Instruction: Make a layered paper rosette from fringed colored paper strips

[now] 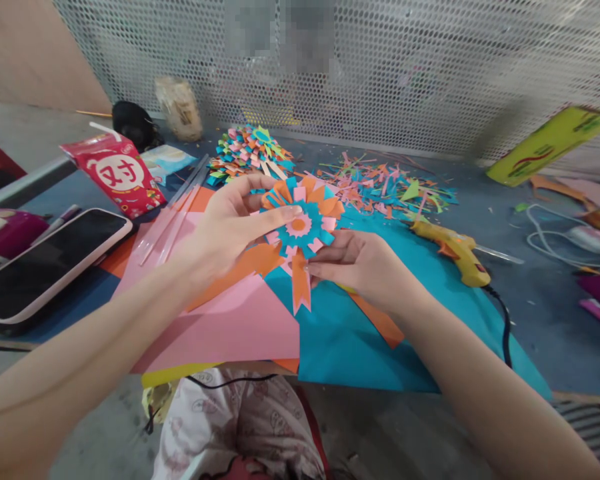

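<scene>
Between my two hands is a paper rosette [313, 230] with blue, orange and pink looped petals and an orange centre. An orange and pink ribbon tail [301, 283] hangs from its lower edge. My left hand [240, 213] grips the rosette's left side, its thumb lying across the front near the centre. At the lower right, my right hand [355, 267] pinches the rosette by the tail's top; some of those fingers are hidden behind it. Beneath my hands lie sheets of pink paper [250, 327] and blue paper [360, 353], with orange paper strips among them.
A yellow glue gun [453, 250] with a black cord lies at right. Behind are a pile of rosettes [250, 150] and paper scraps [380, 187]. Glue sticks [180, 207], a red snack bag [117, 173] and a phone [50, 263] are left. A perforated metal panel [380, 80] stands behind.
</scene>
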A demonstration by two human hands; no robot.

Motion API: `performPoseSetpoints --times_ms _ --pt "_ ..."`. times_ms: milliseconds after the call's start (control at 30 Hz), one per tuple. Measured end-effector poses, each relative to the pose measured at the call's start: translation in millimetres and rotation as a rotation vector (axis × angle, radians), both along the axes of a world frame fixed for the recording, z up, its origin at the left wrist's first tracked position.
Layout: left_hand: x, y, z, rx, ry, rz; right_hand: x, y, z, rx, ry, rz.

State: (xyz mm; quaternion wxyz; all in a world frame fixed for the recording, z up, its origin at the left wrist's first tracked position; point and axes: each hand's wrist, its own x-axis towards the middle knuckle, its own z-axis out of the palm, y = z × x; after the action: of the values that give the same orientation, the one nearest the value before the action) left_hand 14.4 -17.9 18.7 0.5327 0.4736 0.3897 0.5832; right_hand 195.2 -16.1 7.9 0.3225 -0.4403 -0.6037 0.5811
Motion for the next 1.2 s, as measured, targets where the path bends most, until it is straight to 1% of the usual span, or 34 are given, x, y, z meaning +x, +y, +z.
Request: performPoseSetpoints --times_ms 133,233,433,567,700,933,1200 --pt "0.0 -0.6 0.7 -0.047 -0.005 -0.013 -0.7 0.5 -0.2 -0.058 0.036 0.064" --pt "0.6 -0.8 1.3 -0.077 -0.032 -0.018 -0.8 0.5 -0.6 -0.095 0.034 0.068" --pt "1.7 -0.4 -0.5 -0.063 -0.066 -0.031 0.6 2.1 -2.6 -0.076 0.089 0.121" --pt "1.0 -0.2 -0.8 -0.051 -0.061 -0.041 0.2 1.7 -2.7 -0.094 0.072 0.07" --pt "1.1 -0.8 0.4 -0.074 -0.055 -0.04 -1.2 0.4 -1.3 -0.082 0.093 0.028" --pt "1.3 -1.5 -0.4 -0.044 -0.003 -0.013 -2.1 -0.3 0.6 -0.038 0.021 0.007" --pt "-2.4 2.6 -5.2 0.064 0.09 0.056 -2.3 -1.2 0.9 -0.066 0.062 0.022"
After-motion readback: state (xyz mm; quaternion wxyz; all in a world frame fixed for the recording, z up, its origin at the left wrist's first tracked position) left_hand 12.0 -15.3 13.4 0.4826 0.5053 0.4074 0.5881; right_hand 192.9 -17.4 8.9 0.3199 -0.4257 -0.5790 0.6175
